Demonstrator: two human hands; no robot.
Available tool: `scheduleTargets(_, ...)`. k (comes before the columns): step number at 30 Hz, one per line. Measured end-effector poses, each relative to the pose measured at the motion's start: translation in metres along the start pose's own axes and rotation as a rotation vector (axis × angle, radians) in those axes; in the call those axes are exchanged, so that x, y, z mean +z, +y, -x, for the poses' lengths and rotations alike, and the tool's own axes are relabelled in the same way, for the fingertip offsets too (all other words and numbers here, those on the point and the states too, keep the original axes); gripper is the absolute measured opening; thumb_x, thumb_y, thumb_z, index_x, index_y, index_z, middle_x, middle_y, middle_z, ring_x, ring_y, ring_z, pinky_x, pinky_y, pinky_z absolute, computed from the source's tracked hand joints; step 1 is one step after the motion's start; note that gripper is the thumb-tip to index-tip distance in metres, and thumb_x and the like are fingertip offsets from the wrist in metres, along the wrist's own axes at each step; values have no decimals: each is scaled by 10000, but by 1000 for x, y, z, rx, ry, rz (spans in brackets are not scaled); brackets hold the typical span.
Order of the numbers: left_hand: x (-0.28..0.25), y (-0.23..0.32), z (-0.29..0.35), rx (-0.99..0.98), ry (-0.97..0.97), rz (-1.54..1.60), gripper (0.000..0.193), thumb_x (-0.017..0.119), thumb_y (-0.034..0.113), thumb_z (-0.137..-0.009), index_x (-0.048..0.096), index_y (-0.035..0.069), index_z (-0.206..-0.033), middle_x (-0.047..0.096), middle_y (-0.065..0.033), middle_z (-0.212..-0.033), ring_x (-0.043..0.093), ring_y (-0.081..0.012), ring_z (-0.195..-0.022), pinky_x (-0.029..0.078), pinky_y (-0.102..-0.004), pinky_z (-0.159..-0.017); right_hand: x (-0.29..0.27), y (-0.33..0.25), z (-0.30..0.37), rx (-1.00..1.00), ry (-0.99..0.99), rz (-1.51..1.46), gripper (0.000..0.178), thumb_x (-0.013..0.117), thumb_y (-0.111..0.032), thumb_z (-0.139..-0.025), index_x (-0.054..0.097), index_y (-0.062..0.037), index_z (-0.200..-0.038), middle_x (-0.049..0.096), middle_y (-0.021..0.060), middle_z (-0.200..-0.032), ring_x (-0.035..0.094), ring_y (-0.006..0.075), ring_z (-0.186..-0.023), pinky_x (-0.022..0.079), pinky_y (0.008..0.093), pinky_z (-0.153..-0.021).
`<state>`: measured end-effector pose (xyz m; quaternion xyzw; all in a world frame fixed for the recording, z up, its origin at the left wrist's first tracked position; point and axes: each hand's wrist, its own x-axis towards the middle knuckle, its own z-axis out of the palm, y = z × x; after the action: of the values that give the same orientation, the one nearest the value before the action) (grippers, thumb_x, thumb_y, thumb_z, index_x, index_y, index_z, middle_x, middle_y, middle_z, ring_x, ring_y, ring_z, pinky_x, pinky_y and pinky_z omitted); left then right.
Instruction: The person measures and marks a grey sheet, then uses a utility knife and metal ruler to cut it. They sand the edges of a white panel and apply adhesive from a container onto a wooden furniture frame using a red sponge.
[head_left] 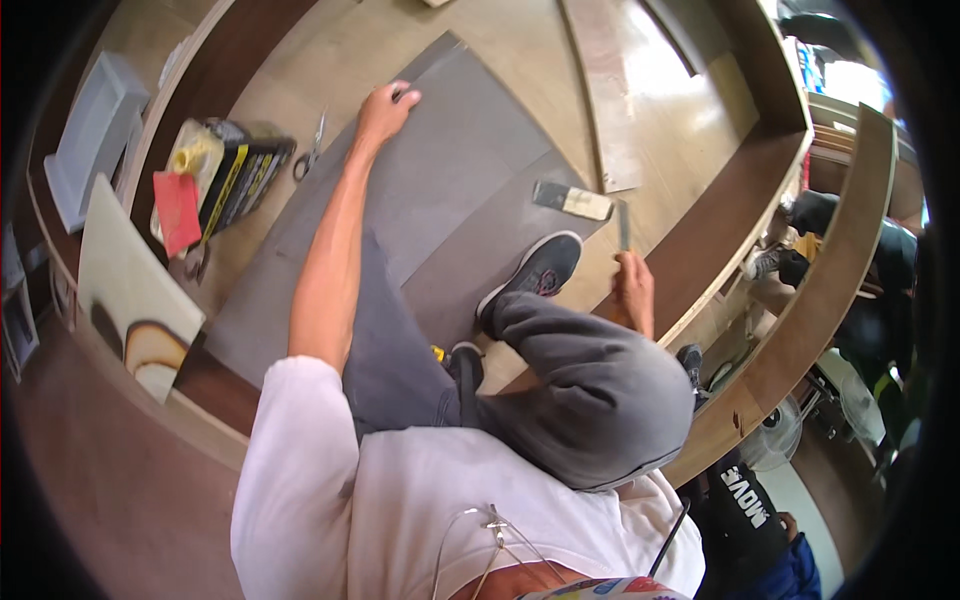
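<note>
A large grey board (440,150) lies in front of me, and I sit over it with one leg bent. Near its far left edge, my left hand (383,113) is closed, with a small dark thing peeking out between thumb and fingers; I cannot make out what it is. To the right, my right hand (634,287) grips a narrow flat-bladed tool (625,226) like a chisel, its greyish blade pointing away from me. Just left of the blade, a small block (572,200), dark at one end and pale at the other, rests on the board, beyond my shoe (535,270).
Scissors (313,150) and a black-and-yellow box (245,180) beside a yellowish jug (192,150) with a red piece (178,213) lie left. Brown panels (700,235) stand around me. A loose plank (605,110) lies ahead. People and a fan (775,430) are at right.
</note>
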<state>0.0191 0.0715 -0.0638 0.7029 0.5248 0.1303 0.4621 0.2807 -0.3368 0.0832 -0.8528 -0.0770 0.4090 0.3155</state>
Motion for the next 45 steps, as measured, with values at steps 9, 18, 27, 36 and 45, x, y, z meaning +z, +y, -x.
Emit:
scheduleTargets(9, 3, -6, -5, 9, 6, 56, 407, 674, 342, -866, 685, 25, -1122, 710, -188, -1028, 686, -289, -967, 516, -368, -846, 145, -112, -33, -354, -304, -4, 293, 415, -297, -1044, 522, -25, -1032, 450, -9, -612, 438, 92, -496, 370, 277, -462)
scheduleTargets(18, 1, 1, -1, -137, 4, -23, 449, 662, 350, -870, 659, 48, -1202, 678, -206, -1140, 644, -340, -1085, 480, -406, -952, 234, -161, -77, -347, -638, -130, 382, 409, -369, -1042, 481, -27, -1197, 445, -1, -667, 435, 91, -490, 380, 256, -468)
scheduleTargets(27, -2, 9, -2, -243, -54, 3, 450, 676, 363, -860, 670, 48, -1182, 692, -205, -1079, 657, -338, -1032, 489, -396, -915, 233, -153, -86, -215, -810, -249, 387, 421, -309, -1052, 448, -47, -1334, 503, -3, -827, 507, 72, -698, 457, 238, -667)
scheduleTargets(36, 0, 4, -2, -210, -15, -11, 448, 681, 374, -860, 675, 55, -1174, 699, -193, -1053, 659, -330, -1014, 493, -398, -899, 221, -155, -105, -259, -802, -130, 426, 440, -363, -1046, 468, -56, -1340, 549, 4, -816, 509, 70, -651, 425, 226, -593)
scheduleTargets(45, 4, 4, -2, -212, 15, -8, 443, 689, 374, -858, 677, 57, -1167, 707, -190, -1006, 671, -319, -970, 503, -389, -867, 222, -162, -108, -210, -564, 34, 537, 502, -538, -975, 657, -26, -926, 437, -24, -491, 395, 74, -414, 292, 264, -422)
